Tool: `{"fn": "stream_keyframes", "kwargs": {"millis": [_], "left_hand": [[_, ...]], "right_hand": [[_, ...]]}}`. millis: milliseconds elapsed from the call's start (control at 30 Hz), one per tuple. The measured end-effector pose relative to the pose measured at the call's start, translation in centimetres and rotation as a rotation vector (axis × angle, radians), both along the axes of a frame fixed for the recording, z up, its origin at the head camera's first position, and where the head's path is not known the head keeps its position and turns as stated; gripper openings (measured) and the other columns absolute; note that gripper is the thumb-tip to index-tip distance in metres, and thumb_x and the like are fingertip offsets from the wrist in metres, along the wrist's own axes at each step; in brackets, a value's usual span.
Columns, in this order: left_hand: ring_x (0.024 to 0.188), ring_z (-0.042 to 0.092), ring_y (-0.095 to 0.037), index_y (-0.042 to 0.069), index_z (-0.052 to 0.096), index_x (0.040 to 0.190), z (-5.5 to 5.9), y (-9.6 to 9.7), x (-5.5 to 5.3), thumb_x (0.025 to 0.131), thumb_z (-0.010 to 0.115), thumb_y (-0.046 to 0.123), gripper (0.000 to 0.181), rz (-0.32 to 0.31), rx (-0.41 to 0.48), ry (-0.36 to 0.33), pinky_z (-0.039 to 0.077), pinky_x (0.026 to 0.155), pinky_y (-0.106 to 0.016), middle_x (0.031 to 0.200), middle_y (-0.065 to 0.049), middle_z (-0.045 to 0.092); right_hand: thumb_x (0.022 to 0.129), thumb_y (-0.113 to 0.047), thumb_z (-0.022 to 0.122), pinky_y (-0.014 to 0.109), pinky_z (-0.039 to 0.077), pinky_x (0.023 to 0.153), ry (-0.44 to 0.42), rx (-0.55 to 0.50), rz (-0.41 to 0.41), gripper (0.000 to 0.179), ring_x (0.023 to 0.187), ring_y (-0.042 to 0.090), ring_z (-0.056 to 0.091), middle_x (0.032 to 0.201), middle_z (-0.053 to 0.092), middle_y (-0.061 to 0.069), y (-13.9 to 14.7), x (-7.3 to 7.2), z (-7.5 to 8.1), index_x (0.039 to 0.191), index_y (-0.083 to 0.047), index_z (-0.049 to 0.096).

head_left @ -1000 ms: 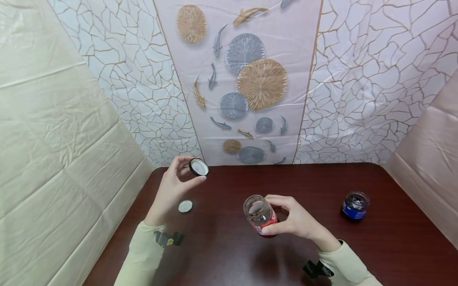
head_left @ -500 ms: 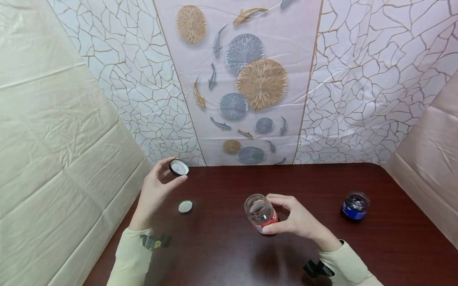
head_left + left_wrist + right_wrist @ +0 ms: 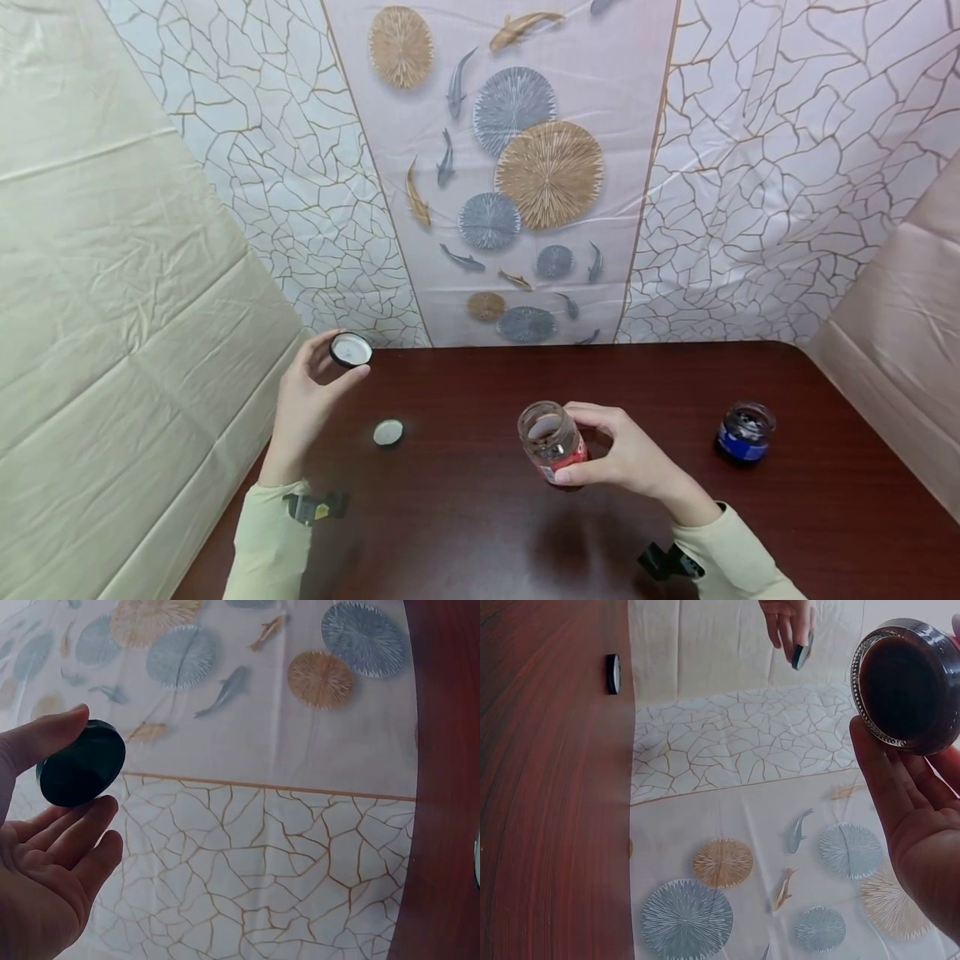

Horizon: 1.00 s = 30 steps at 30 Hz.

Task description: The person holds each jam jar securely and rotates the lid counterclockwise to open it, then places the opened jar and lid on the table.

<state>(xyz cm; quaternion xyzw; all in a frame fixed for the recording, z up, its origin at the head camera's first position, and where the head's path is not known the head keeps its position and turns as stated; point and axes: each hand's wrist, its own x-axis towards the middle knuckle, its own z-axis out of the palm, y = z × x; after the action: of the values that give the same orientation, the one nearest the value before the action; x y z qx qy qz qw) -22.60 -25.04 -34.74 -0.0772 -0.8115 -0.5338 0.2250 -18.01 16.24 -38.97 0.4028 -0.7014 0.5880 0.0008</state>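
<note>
Between thumb and fingers, my left hand pinches a round dark-rimmed jar lid above the table's far left, its pale inside turned toward the head camera. The lid's dark outer face shows in the left wrist view. My right hand grips an uncapped glass jar with a red label, raised over the middle of the table and tilted to the left. Brown residue coats its inner wall. From the right wrist, the jar's dark base is visible.
A second lid lies on the dark red table, pale side up, to the right of my left forearm. At the right stands an uncapped jar with a blue label and dark contents. Patterned cloth hangs behind the table.
My left hand has moved leftward with the lid, away from the jar. The right hand has shifted the red-label jar slightly right and up. The lid and jar on the table stay put.
</note>
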Motion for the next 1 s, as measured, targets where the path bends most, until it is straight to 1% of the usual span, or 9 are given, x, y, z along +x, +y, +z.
{"fn": "stream_keyframes", "kwargs": {"millis": [67, 167, 367, 433, 567, 667, 833, 933, 1000], "left_hand": [[0.127, 0.056, -0.024, 0.012, 0.053, 0.142, -0.3, -0.2, -0.2, 0.083, 0.086, 0.020, 0.068, 0.014, 0.016, -0.007, 0.046, 0.102, -0.024, 0.141, -0.004, 0.060], [0.128, 0.056, -0.024, 0.010, 0.053, 0.142, -0.9, -0.5, -0.4, 0.082, 0.086, 0.019, 0.069, 0.033, 0.043, -0.010, 0.046, 0.103, -0.028, 0.141, -0.006, 0.059], [0.126, 0.057, -0.020, 0.008, 0.054, 0.141, -1.5, -0.8, -0.7, 0.082, 0.086, 0.016, 0.068, 0.075, 0.068, -0.011, 0.045, 0.100, -0.022, 0.138, -0.006, 0.062], [0.125, 0.057, -0.020, 0.008, 0.054, 0.141, -1.7, -0.9, -0.8, 0.082, 0.086, 0.018, 0.068, 0.087, 0.067, -0.015, 0.045, 0.102, -0.026, 0.137, -0.007, 0.063], [0.127, 0.056, -0.024, 0.006, 0.053, 0.142, -2.5, -1.3, -1.0, 0.082, 0.086, 0.019, 0.070, 0.118, 0.077, -0.051, 0.044, 0.107, -0.041, 0.139, -0.012, 0.061], [0.129, 0.055, -0.027, 0.005, 0.052, 0.143, -3.0, -1.6, -1.1, 0.082, 0.086, 0.021, 0.071, 0.141, 0.072, -0.079, 0.043, 0.108, -0.045, 0.140, -0.015, 0.059], [0.128, 0.056, -0.027, 0.005, 0.050, 0.146, -3.5, -2.0, -1.3, 0.083, 0.085, 0.025, 0.074, 0.167, 0.030, -0.099, 0.045, 0.105, -0.039, 0.140, -0.016, 0.059], [0.123, 0.058, -0.025, 0.008, 0.052, 0.146, -3.8, -2.3, -1.5, 0.083, 0.085, 0.028, 0.074, 0.190, 0.006, -0.101, 0.046, 0.102, -0.033, 0.138, -0.014, 0.061], [0.122, 0.059, -0.024, 0.010, 0.053, 0.146, -4.2, -2.5, -1.7, 0.083, 0.085, 0.030, 0.073, 0.207, -0.013, -0.101, 0.045, 0.100, -0.033, 0.137, -0.014, 0.061]], "right_hand": [[0.078, 0.002, 0.083, 0.033, 0.059, 0.080, -0.015, -0.009, 0.000, 0.044, 0.101, 0.017, 0.065, 0.115, 0.066, 0.010, 0.1, 0.0, 0.0, 0.119, -0.007, 0.069], [0.077, 0.003, 0.083, 0.033, 0.059, 0.080, -0.038, -0.027, 0.005, 0.046, 0.102, 0.016, 0.066, 0.116, 0.066, 0.012, 0.2, 0.0, 0.1, 0.120, -0.005, 0.068], [0.078, 0.003, 0.082, 0.034, 0.059, 0.080, -0.054, -0.030, -0.015, 0.048, 0.103, 0.017, 0.065, 0.118, 0.066, 0.012, 0.4, -0.1, 0.1, 0.123, -0.005, 0.068], [0.078, 0.002, 0.082, 0.033, 0.059, 0.080, -0.049, -0.016, -0.043, 0.049, 0.103, 0.016, 0.065, 0.119, 0.067, 0.010, 0.6, -0.1, 0.1, 0.124, -0.008, 0.068], [0.077, -0.002, 0.084, 0.030, 0.057, 0.083, 0.000, 0.021, -0.120, 0.048, 0.104, 0.016, 0.065, 0.117, 0.068, 0.005, 1.0, -0.2, 0.2, 0.122, -0.012, 0.070], [0.077, -0.004, 0.085, 0.029, 0.055, 0.085, 0.016, 0.034, -0.156, 0.048, 0.103, 0.018, 0.065, 0.115, 0.069, 0.004, 1.2, -0.2, 0.3, 0.121, -0.014, 0.071], [0.077, -0.003, 0.084, 0.031, 0.057, 0.082, -0.019, 0.022, -0.156, 0.048, 0.102, 0.018, 0.065, 0.116, 0.068, 0.005, 1.2, -0.1, 0.5, 0.122, -0.014, 0.071], [0.078, -0.002, 0.084, 0.030, 0.057, 0.082, -0.015, 0.018, -0.150, 0.047, 0.102, 0.018, 0.065, 0.115, 0.068, 0.006, 1.2, -0.2, 0.5, 0.121, -0.013, 0.071], [0.078, -0.001, 0.084, 0.030, 0.057, 0.083, -0.016, 0.017, -0.146, 0.046, 0.103, 0.018, 0.065, 0.115, 0.068, 0.006, 1.2, -0.3, 0.5, 0.121, -0.012, 0.071]]}}
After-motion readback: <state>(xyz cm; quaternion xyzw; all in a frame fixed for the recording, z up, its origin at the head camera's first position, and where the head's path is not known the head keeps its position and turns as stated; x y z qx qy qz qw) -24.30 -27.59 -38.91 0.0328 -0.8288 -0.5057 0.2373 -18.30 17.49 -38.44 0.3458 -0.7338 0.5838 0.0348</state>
